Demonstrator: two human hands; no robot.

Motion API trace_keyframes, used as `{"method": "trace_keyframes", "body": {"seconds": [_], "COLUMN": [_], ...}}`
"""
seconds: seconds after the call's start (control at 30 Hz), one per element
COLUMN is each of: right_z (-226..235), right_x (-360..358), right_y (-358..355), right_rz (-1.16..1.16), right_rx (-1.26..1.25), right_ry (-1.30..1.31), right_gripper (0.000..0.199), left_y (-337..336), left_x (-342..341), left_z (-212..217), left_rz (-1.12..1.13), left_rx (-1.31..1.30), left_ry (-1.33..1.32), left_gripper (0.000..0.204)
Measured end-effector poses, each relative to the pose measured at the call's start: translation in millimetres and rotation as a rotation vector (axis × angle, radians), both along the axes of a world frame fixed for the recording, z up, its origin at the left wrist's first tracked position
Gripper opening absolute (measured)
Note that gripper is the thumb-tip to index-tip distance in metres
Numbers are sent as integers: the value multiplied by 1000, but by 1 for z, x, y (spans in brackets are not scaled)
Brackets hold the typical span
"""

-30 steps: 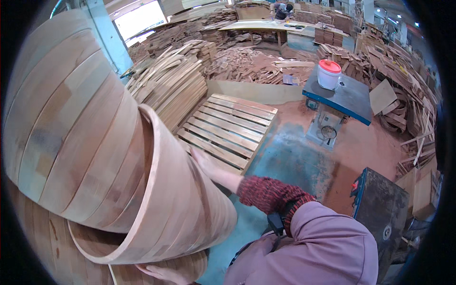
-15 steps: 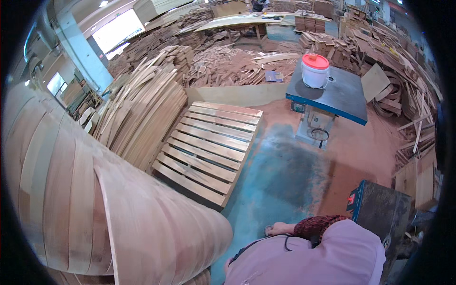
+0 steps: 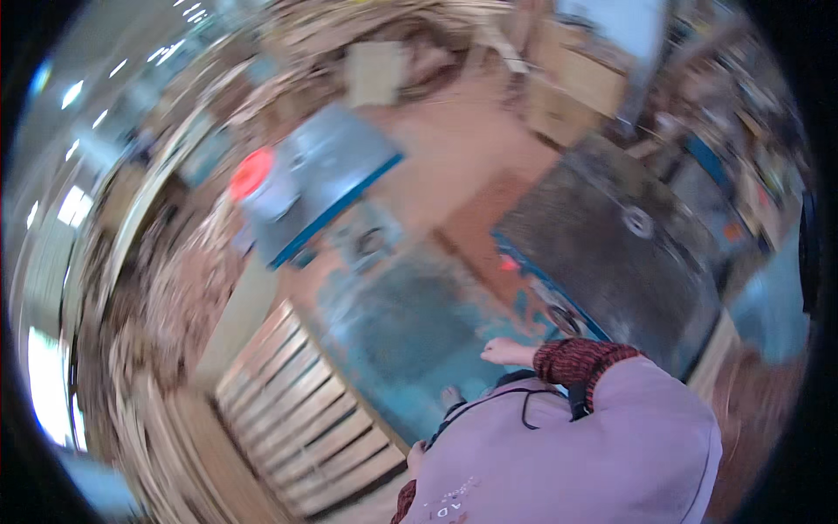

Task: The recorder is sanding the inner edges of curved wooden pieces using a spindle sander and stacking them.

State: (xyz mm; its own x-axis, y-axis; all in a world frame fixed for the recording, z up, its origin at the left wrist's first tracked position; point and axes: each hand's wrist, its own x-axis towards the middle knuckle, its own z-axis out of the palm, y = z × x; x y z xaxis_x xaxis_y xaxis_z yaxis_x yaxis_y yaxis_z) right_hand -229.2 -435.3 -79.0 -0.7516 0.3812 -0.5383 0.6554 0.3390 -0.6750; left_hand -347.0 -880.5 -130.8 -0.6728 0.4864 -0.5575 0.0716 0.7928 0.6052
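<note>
My right hand (image 3: 507, 352) hangs in front of my body, its fingers curled in with nothing visible in them. It is nearest to a machine (image 3: 602, 262) with a dark, worn flat top, a round metal fitting and a blue edge, but does not touch it. Low beside my apron, only a small part of my left hand (image 3: 416, 457) shows. Its fingers are hidden, so I cannot tell what they do. Motion smears much of the view.
A wooden slatted pallet (image 3: 305, 410) lies at the lower left, beside stacked boards (image 3: 188, 445). Farther off, a white bucket (image 3: 271, 194) with a red lid stands on a blue-edged machine table (image 3: 345, 148). Reddish dust covers parts of the blue-green floor (image 3: 401, 323). Wooden panels (image 3: 572, 96) stand at the back right.
My view has swung to the right, so the bucket and pallet sit farther left. The large curved wooden piece has left view. The dark-topped machine shows more fully, and my left hand partly shows.
</note>
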Motion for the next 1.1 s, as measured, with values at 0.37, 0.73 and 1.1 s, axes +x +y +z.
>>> {"method": "trace_keyframes", "body": {"seconds": [0.37,0.73,1.1], "right_z": [-65,-48,-114], "right_x": [186,277,408], "right_y": [-164,-378,-485], "right_rz": [-763,-1352,-1984], "right_rx": [17,-129,-222], "right_ry": [-370,-322,-176], "right_gripper": [51,53,48], "left_y": [144,288,296], "left_x": [-181,-69,239], "left_z": [22,41,1], "left_rz": [-949,-1569,-2134], "left_rx": [-194,74,21], "left_ry": [165,288,215], "left_gripper": [47,40,51]}}
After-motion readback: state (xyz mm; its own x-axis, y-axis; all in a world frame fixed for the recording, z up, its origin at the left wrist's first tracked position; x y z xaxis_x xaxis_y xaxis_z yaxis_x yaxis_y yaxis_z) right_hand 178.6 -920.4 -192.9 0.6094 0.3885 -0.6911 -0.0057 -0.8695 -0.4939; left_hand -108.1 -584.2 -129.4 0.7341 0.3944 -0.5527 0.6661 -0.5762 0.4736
